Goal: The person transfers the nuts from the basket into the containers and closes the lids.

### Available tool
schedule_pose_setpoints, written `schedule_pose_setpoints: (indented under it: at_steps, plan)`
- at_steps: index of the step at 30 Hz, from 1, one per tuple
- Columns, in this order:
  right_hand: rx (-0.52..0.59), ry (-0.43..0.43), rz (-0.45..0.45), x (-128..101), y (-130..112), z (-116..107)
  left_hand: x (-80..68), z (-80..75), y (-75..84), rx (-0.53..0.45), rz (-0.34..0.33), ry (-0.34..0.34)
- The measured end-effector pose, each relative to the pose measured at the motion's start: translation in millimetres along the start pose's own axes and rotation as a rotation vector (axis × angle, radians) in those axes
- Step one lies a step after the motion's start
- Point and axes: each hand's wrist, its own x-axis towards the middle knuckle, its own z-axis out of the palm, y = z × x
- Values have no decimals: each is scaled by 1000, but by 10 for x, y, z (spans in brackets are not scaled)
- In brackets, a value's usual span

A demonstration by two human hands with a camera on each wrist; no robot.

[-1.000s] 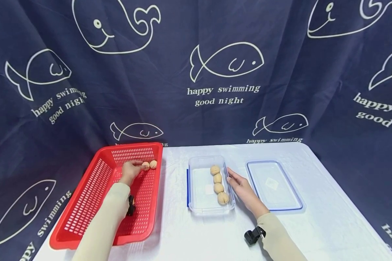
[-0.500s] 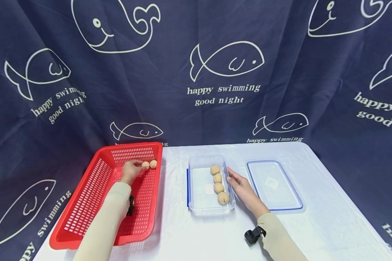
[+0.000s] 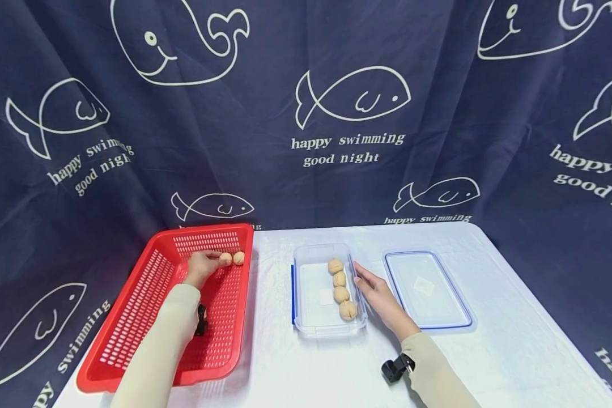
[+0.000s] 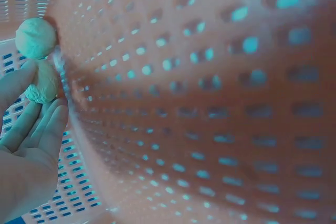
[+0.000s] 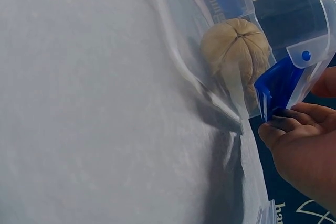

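In the head view, my left hand (image 3: 199, 266) reaches into the red basket (image 3: 247, 294) and pinches a walnut (image 3: 226, 258) near its far right corner. A second walnut (image 3: 238, 258) lies right beside it. The left wrist view shows the thumb on one side of the pinched walnut (image 4: 43, 83) and the fingers below it, close to the perforated wall. My right hand (image 3: 379, 292) rests against the right side of a clear plastic container (image 3: 311, 328). Up close, its fingers touch the container's blue latch flap (image 5: 283, 85). Several walnuts (image 3: 341, 293) stand in a row along that side inside.
A clear lid (image 3: 449, 297) with a blue seal lies flat on the white-covered table (image 3: 510, 351), right of the container. Dark blue curtains (image 3: 265, 187) with fish drawings hang behind the table. Another blue latch (image 3: 293, 294) hangs on the container's left side.
My left hand and forearm have shifted very slightly left, still pinching the walnut. The right hand, the container and its row of walnuts stay in place.
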Motion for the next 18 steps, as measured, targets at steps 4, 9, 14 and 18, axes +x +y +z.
schedule_pose_setpoints:
  at_steps: [4, 9, 14, 18]
  plan:
    - [-10, 6, 2, 12, 12, 2, -27, -83, 75, 11, 41, 20]
    - [-7, 9, 0, 23, 13, 12, -59, -178, 185, -6, 48, 75]
    - [-8, 9, 3, 10, -11, 20, -76, -231, 276, -60, 29, 119]
    - [-8, 10, -5, -5, -30, 22, -101, -261, 362, -130, 3, 143]
